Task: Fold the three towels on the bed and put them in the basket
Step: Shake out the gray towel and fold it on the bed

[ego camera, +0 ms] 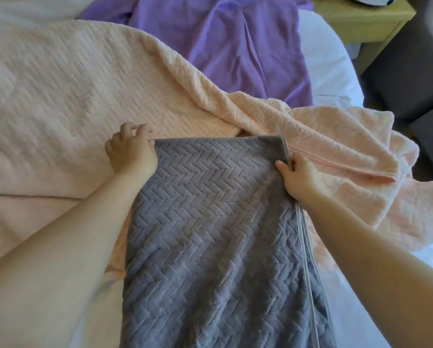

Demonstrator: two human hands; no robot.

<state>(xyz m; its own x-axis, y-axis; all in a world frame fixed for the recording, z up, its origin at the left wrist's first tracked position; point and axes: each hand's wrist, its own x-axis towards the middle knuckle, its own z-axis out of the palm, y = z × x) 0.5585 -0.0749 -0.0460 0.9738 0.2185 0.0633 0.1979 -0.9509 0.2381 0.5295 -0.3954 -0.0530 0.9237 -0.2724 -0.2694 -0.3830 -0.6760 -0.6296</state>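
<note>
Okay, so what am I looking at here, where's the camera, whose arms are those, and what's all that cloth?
No machine here: a person wears one camera on the head, looking forward and down, so both bare arms are their own. Below is a bed with a white sheet. A large pink towel lies spread over it, a purple towel lies crumpled beyond, and a grey towel, folded over, lies on the pink one. The left hand grips the grey towel's far left corner; the right hand pinches its layered right edge.
</note>
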